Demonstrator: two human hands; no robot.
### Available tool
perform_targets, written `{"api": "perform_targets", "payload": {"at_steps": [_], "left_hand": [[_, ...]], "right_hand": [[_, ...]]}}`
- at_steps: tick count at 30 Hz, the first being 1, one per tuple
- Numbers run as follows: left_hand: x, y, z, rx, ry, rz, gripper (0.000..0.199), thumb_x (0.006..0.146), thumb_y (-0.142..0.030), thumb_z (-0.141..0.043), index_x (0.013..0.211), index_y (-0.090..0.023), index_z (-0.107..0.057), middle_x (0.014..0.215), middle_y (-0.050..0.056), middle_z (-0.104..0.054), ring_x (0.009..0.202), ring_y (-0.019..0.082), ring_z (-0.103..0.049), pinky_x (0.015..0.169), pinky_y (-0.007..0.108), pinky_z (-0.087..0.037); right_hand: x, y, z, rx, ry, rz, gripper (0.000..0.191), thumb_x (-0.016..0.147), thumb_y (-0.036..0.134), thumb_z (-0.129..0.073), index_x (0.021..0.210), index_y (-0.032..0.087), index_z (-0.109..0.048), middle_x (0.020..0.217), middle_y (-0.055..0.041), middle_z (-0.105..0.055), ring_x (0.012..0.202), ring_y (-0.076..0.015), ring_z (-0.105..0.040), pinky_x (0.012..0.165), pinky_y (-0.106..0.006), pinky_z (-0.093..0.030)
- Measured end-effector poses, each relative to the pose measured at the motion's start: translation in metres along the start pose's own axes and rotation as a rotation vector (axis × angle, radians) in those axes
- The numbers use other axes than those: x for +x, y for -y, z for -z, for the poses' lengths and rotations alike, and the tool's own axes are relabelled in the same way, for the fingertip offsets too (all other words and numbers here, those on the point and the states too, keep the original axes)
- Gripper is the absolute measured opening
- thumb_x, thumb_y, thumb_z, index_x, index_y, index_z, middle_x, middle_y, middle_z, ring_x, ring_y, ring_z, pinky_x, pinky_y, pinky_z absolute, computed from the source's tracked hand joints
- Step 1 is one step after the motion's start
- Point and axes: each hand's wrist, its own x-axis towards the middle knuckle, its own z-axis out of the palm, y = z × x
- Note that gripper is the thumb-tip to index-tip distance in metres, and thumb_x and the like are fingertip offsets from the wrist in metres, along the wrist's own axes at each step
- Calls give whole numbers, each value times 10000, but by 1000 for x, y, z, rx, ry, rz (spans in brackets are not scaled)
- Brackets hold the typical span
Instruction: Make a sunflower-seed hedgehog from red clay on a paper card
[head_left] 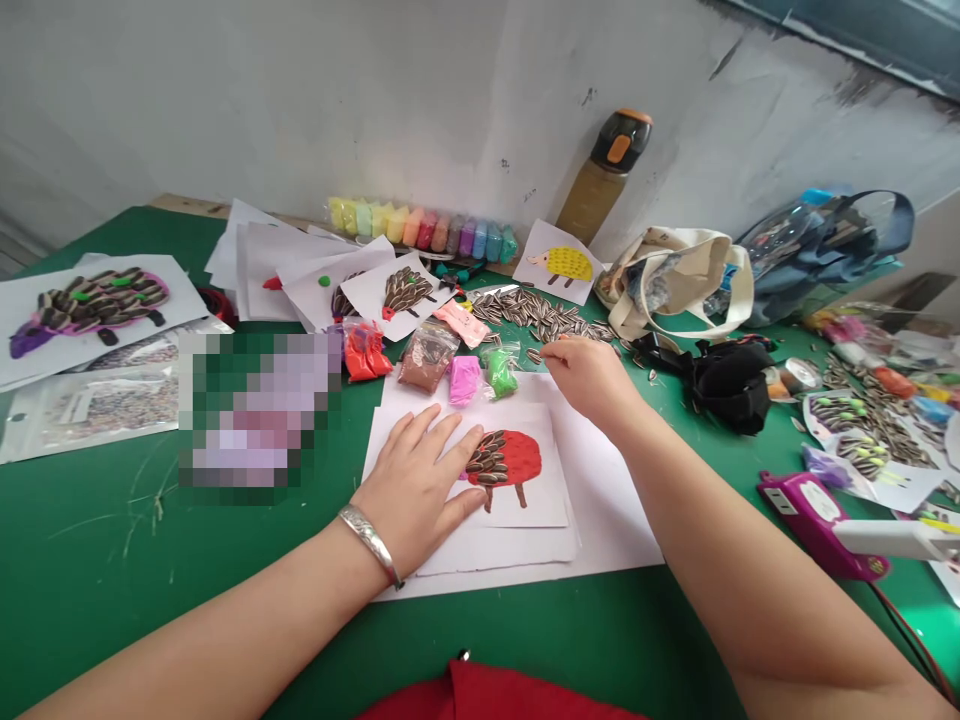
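Observation:
My left hand (416, 490) lies flat with fingers spread on a white paper sheet (442, 545), holding nothing. Beside its thumb and index finger is a hedgehog picture with a red clay body (523, 457) and brown legs. Striped sunflower seeds (489, 457) cover the left part of that body; the head end is mostly hidden by my fingers. My right hand (589, 375) is closed in a pinch at the near edge of a loose sunflower seed pile (544, 312). One sunflower seed (533, 355) shows at its fingertips.
Bags of brown clay (427, 357), pink clay (465, 380) and green clay (502, 372) stand behind the paper. Finished hedgehog pictures (101, 305) lie left. A bottle (604, 175), a cloth bag (675, 280), a black pouch (727, 385) and a purple device (821, 525) are on the right.

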Motion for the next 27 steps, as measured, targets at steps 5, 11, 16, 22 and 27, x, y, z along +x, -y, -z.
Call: {"api": "perform_targets", "payload": {"at_steps": [5,11,16,22,27], "left_hand": [[0,0,0,-2,2,-1,526,905,-428,-552,1352,-152,-530,1415,158,-486,1347,393,-348,1107,597,-290],[-1,1,-1,-4,-10,-4,513,903,-433,-556,1335,-156,-544,1415,151,-489,1353,388,-342,1111,588,-292],[-1,1,-2,-3,-4,-3,520,897,-427,-569,1337,-152,-546,1415,161,-487,1355,392,-340,1111,595,-289],[0,3,-2,-9,-5,-18,535,904,-431,-554,1349,-134,-537,1407,167,-495,1345,390,-349,1107,599,-293],[0,5,-1,-20,1,-19,561,920,-448,-520,1377,-123,-506,1421,165,-490,1348,381,-353,1100,583,-316]], "right_hand": [[26,2,-14,-163,70,18,246,849,168,-478,831,189,-722,854,-82,-661,799,-209,-589,692,-296,-385],[18,2,-22,-256,96,41,244,860,144,-444,815,165,-683,871,-105,-631,831,-220,-562,686,-292,-350],[10,0,-20,-303,101,51,229,876,138,-432,846,170,-657,870,-93,-629,824,-207,-562,663,-278,-345],[8,0,-26,-399,93,102,220,853,90,-435,807,146,-642,821,-125,-625,848,-247,-564,691,-313,-346],[1,2,-25,-452,44,108,234,813,30,-435,880,126,-637,897,-153,-635,915,-273,-579,733,-327,-362]]}}
